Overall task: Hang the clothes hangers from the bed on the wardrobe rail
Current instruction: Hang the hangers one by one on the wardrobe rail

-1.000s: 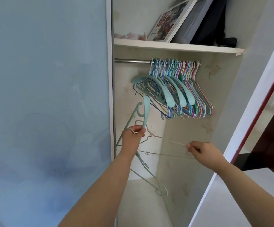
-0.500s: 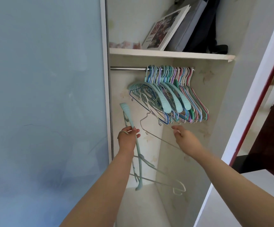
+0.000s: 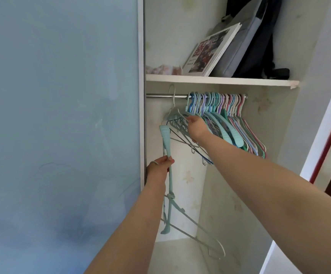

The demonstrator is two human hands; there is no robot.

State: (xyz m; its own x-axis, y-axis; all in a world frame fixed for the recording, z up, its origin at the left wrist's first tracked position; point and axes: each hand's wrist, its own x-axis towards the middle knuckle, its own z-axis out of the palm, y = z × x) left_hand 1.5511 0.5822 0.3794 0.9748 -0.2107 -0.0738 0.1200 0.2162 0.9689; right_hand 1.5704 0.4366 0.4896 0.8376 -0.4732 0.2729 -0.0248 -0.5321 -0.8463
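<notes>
The right hand [image 3: 197,128], up from below, is pinching a white wire hanger [image 3: 173,99] now hooking over the wardrobe rail [image 3: 160,95]; the left hand [image 3: 158,168] is gripping the remaining teal hangers [image 3: 169,194] below that rail, still unhung.

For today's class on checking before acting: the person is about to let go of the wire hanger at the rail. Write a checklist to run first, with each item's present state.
1. White wire hanger hook over the rail: ok.
2. Right hand pinching that hanger's shoulder: ok.
3. Bare rail left of the hung hangers: ok.
4. Left hand gripping the remaining hangers: ok.
5. Remaining hangers untangled from each other: cannot tell.
6. Hook fully seated on the rail: cannot tell.
</notes>
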